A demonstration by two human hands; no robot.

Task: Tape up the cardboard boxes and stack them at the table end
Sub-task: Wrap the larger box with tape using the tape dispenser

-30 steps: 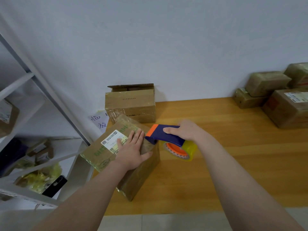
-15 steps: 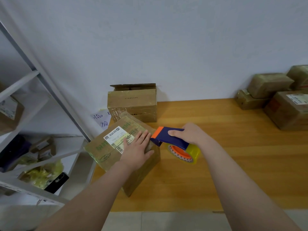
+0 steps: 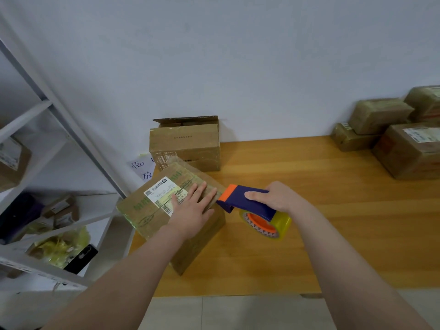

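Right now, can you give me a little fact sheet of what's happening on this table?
Left hand: pressing flat on the labelled cardboard box
Right hand: grips the tape dispenser, its orange nose at that box's edge
Open box: behind it, top open
Other boxes: piled at the wooden table's far right

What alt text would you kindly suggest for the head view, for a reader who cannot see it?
A left hand presses flat on a labelled cardboard box on a wooden table while the right hand holds a tape dispenser at the box's edge.
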